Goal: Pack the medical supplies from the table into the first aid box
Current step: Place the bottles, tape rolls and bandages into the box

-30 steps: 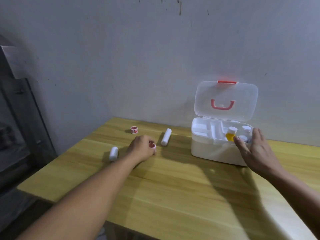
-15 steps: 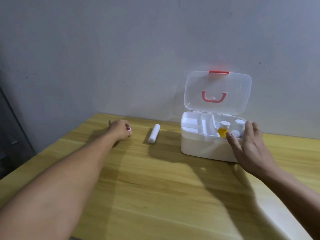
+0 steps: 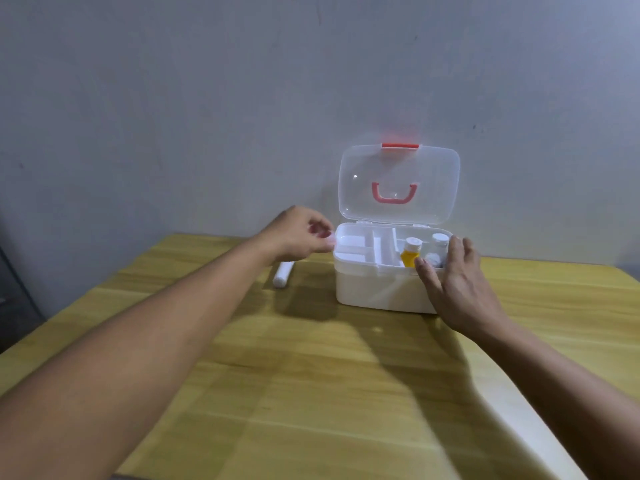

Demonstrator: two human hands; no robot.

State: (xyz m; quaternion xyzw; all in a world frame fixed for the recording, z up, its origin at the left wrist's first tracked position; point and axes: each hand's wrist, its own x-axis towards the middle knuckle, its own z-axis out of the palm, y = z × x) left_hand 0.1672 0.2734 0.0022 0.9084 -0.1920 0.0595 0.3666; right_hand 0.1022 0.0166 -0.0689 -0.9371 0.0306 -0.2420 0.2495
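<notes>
The white first aid box (image 3: 374, 289) stands on the wooden table (image 3: 311, 393) with its clear lid (image 3: 398, 183) raised against the wall. In its right compartment stand a yellow bottle (image 3: 410, 256) and a clear bottle (image 3: 439, 242), both with white caps. My left hand (image 3: 299, 233) hovers at the box's left rim, fingers closed on small red-and-white tape rolls (image 3: 320, 231), mostly hidden. My right hand (image 3: 453, 282) rests flat against the box's front right corner. A white gauze roll (image 3: 283, 274) lies on the table under my left wrist.
A grey wall (image 3: 207, 116) rises right behind the table and box. The table's left edge drops off toward a dark area (image 3: 14, 306). A pale strip (image 3: 519, 410) runs along the table's right front.
My left hand closed on tape rolls at the table's far left, then carried them right and up to the box's left rim. The right hand stayed on the box. The view shifted right.
</notes>
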